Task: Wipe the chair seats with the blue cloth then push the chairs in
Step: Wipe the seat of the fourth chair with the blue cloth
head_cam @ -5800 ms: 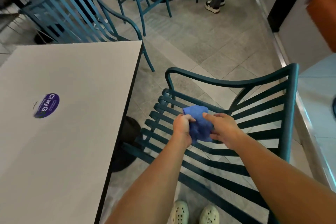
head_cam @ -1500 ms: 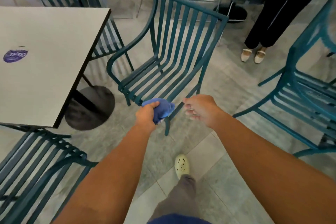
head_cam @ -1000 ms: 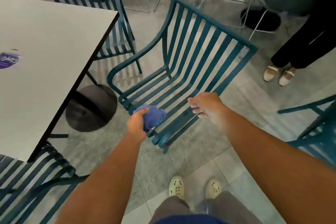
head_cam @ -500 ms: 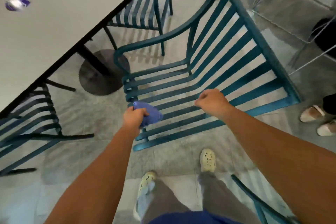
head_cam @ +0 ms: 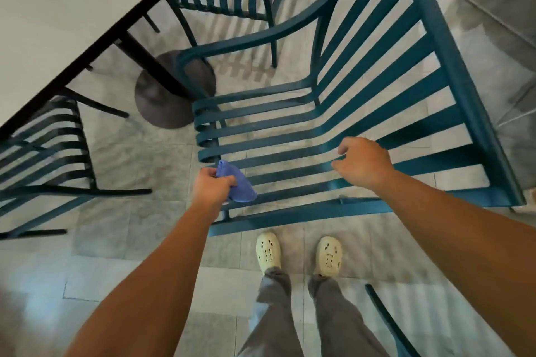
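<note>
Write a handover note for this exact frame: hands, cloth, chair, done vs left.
Left hand grips the bunched blue cloth at the front edge of the teal chair seat.
Right hand hovers over the seat slats, fingers loosely curled, holding nothing.
The chair stands clear of the white table, not pushed in; the person stands at its side.
Done: cannot tell from this frame whether any seat has been wiped.
Left: wipe this seat, then push the chair in under the table.

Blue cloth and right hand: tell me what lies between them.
In the head view, only the teal chair's seat slats span the stretch between the blue cloth, gripped by the left hand, and the right hand.
</note>
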